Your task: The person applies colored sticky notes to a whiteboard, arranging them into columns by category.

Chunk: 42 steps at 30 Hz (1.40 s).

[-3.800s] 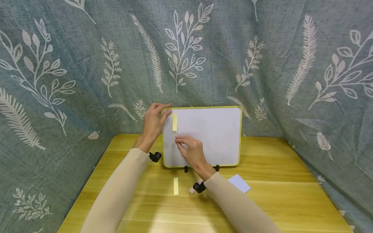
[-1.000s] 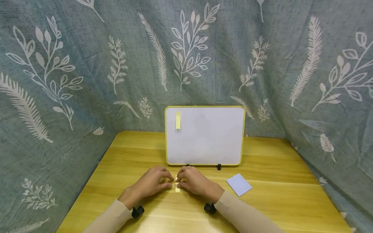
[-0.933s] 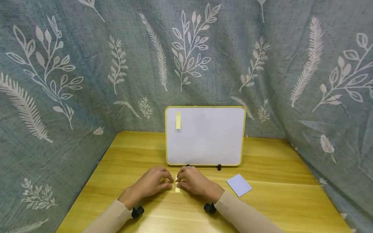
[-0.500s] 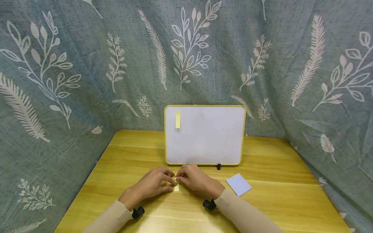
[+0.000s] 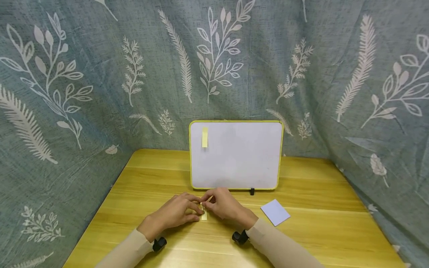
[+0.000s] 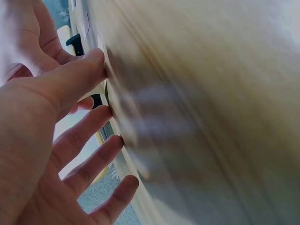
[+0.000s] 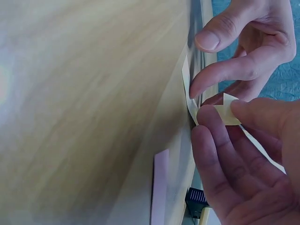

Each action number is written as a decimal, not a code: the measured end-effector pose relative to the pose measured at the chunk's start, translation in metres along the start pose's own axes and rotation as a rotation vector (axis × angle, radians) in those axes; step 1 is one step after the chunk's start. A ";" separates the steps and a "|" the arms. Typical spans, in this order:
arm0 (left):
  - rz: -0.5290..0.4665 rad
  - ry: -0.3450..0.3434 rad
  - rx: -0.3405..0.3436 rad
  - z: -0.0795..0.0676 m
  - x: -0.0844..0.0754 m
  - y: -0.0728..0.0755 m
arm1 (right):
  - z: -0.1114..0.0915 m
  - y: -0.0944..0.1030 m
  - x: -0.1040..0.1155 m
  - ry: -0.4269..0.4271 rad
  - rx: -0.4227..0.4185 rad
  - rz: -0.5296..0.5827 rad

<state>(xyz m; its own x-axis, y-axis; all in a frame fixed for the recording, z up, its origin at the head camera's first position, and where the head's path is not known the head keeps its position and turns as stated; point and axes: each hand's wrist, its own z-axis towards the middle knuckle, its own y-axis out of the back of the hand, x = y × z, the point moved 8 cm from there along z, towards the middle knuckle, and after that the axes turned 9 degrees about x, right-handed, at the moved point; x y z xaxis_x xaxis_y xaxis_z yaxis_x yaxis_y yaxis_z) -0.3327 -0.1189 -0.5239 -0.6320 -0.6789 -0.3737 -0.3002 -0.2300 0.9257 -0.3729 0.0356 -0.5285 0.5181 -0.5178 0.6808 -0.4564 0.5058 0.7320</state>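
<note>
A narrow yellow sticky note strip (image 5: pixel 204 216) lies on the wooden table between my hands. My right hand (image 5: pixel 226 204) pinches its far end between thumb and fingers; in the right wrist view that end of the strip (image 7: pixel 228 115) is bent up off the table. Fingertips of my left hand (image 5: pixel 174 212) press on the strip from the left, the fingers spread and slightly bent. Another yellow strip (image 5: pixel 205 137) sticks upright at the upper left of the whiteboard (image 5: pixel 239 160) behind the hands.
The yellow-framed whiteboard stands on small black feet (image 5: pixel 252 191). A pale blue square sticky note pad (image 5: pixel 275 212) lies to the right. A pink strip (image 7: pixel 160 187) lies on the table, hidden by my right hand in the head view. Patterned curtains (image 5: pixel 207 67) enclose the table.
Both hands have come down from the whiteboard to the strip on the table. Within the last second, my left fingertips moved onto it and my right hand shifted to its far end and lifted that end.
</note>
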 end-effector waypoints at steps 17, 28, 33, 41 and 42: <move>0.008 -0.014 -0.020 -0.001 0.000 -0.003 | 0.000 -0.001 -0.001 0.007 0.006 0.164; 0.077 0.001 0.026 0.002 0.000 -0.004 | 0.004 0.009 -0.002 -0.031 -0.097 0.077; 0.119 0.001 0.042 0.002 -0.002 -0.005 | 0.008 0.016 -0.005 -0.058 -0.161 0.076; 0.142 0.007 0.055 0.003 -0.007 -0.004 | 0.014 0.029 -0.008 -0.083 -0.241 0.090; 0.142 0.007 0.056 0.003 -0.007 -0.004 | 0.015 0.030 -0.008 -0.085 -0.249 0.089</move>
<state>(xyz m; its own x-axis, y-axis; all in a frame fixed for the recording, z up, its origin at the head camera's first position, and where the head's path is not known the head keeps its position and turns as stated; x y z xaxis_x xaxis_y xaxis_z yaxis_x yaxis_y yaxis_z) -0.3292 -0.1105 -0.5252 -0.6657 -0.7071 -0.2384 -0.2475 -0.0921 0.9645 -0.4012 0.0448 -0.5110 0.4165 -0.5148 0.7493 -0.2997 0.7004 0.6478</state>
